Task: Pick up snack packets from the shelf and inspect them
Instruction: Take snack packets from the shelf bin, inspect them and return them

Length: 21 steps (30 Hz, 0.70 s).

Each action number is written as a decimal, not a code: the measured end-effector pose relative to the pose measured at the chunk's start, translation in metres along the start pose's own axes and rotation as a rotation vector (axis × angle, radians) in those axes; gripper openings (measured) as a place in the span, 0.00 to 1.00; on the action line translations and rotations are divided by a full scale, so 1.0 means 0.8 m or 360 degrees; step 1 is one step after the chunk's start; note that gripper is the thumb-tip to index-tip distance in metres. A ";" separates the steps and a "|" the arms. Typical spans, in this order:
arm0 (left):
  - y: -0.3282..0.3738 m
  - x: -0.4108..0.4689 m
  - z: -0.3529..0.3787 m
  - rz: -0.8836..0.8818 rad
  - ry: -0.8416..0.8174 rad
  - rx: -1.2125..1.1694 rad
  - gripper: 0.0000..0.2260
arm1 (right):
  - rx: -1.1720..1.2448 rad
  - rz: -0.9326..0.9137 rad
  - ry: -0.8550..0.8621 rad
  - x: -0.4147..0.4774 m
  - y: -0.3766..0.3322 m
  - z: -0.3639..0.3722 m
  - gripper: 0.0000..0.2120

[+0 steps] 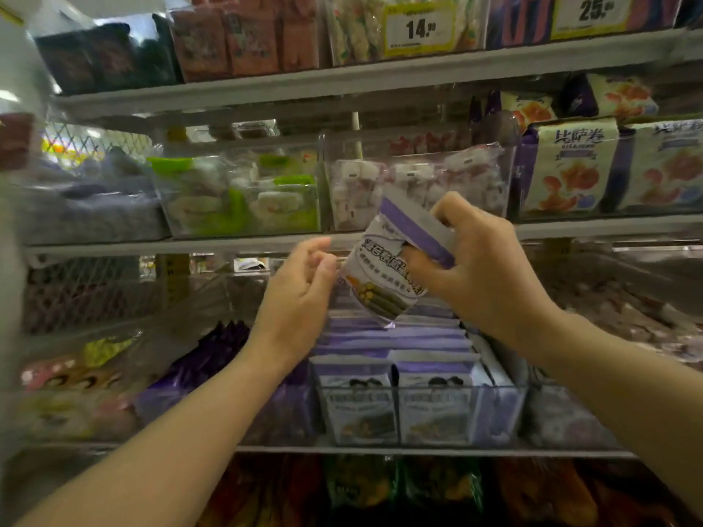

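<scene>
A white and purple snack packet (384, 275) hangs tilted in front of the shelves, held up by my right hand (483, 271), whose fingers and thumb curl round its top edge. Beside the packet's left edge is my left hand (300, 294), fingers loosely bent; whether it touches the packet I cannot tell. Directly below, a clear bin (494, 412) holds several more purple and white packets (399, 355) standing in rows.
Shelf boards (190, 245) run across, with clear bins of green and white sweets (243, 199), pink and white sweets (418, 184) and purple boxes (570, 169) on the level above. Dark purple packets (205, 359) sit left of the bin. Yellow price tags (418, 28) hang on top.
</scene>
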<state>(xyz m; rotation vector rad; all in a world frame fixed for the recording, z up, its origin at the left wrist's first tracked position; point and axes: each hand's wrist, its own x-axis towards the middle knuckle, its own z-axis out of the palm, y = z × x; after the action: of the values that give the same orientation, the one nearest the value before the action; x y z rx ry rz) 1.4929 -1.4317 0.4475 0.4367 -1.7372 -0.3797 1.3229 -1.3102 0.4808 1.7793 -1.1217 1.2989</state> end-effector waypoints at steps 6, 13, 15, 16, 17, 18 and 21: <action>0.007 -0.101 -0.070 -0.0143 -0.0039 -0.0336 0.12 | 0.0576 0.0368 -0.0323 -0.061 -0.080 0.070 0.10; -0.049 -0.237 -0.137 -0.0658 0.0046 -0.0379 0.14 | 0.1026 0.0660 -0.0760 -0.153 -0.147 0.173 0.13; -0.064 -0.272 -0.152 -0.0758 0.0054 -0.0373 0.14 | 0.1173 0.0786 -0.0875 -0.175 -0.162 0.197 0.14; -0.070 -0.288 -0.158 -0.0813 0.0062 -0.0382 0.15 | 0.1262 0.0859 -0.0915 -0.186 -0.169 0.208 0.14; -0.077 -0.302 -0.164 -0.0869 0.0089 -0.0399 0.16 | 0.1360 0.0938 -0.0949 -0.196 -0.175 0.218 0.15; -0.083 -0.315 -0.167 -0.0916 0.0134 -0.0422 0.16 | 0.1475 0.1026 -0.0975 -0.207 -0.181 0.229 0.16; -0.102 -0.343 -0.168 -0.1018 0.0313 -0.0442 0.18 | 0.1863 0.1358 -0.0998 -0.240 -0.194 0.261 0.18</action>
<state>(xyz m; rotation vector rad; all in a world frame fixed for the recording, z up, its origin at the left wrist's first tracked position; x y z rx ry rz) 1.6820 -1.3725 0.2014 0.7951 -1.2971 -0.9866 1.5194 -1.3781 0.2331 2.8241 -1.7741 2.2931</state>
